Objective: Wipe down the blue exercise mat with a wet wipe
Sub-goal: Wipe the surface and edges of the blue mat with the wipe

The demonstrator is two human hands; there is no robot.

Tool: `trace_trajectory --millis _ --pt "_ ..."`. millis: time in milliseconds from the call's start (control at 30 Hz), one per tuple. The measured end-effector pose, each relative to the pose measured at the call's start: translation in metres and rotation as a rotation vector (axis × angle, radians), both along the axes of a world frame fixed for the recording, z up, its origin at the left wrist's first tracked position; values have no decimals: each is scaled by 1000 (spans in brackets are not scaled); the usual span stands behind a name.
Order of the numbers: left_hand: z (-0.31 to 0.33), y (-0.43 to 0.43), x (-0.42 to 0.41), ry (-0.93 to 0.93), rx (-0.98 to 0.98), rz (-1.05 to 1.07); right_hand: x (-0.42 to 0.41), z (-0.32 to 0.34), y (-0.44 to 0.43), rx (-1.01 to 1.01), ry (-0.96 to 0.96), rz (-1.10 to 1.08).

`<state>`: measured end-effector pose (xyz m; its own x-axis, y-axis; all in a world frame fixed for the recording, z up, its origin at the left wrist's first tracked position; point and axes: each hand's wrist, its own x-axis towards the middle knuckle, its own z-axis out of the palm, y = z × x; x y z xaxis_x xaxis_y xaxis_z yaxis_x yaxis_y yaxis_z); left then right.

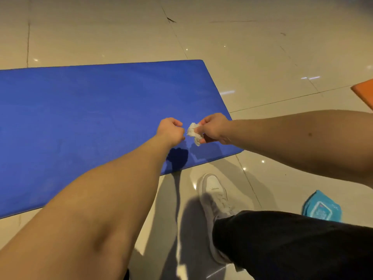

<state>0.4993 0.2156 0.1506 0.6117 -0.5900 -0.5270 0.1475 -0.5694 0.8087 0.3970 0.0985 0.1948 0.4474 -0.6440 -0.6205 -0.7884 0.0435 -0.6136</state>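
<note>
**Wet wipe bunched in my right hand, above the mat's near right corner**

My right hand (214, 129) pinches a crumpled white wet wipe (193, 134) between thumb and curled fingers. My left hand (171, 130) is just beside it, fingers curled in, holding nothing I can see, with a small gap to the wipe. Both hover over the blue exercise mat (80, 118), throwing a shadow on it, so the wipe is not down yet. The mat lies directly below, its long axis running left past the frame edge. I judge the stroke must drop, then sweep leftward. A blue wipes pack (321, 207) lies near right on the tiled floor (262, 57).
</note>
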Motion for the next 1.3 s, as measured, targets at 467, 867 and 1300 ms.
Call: trace_trajectory --millis 467,867,1300 --pt "-132 -69 -40 -654 683 -594 -119 -168 -129 -516 134 -69" --pt "-136 -87 -36 -810 733 -788 -125 -199 -136 -694 125 25" --pt "-130 -109 -44 -777 744 -1117 -109 -188 -84 -530 -76 -100"
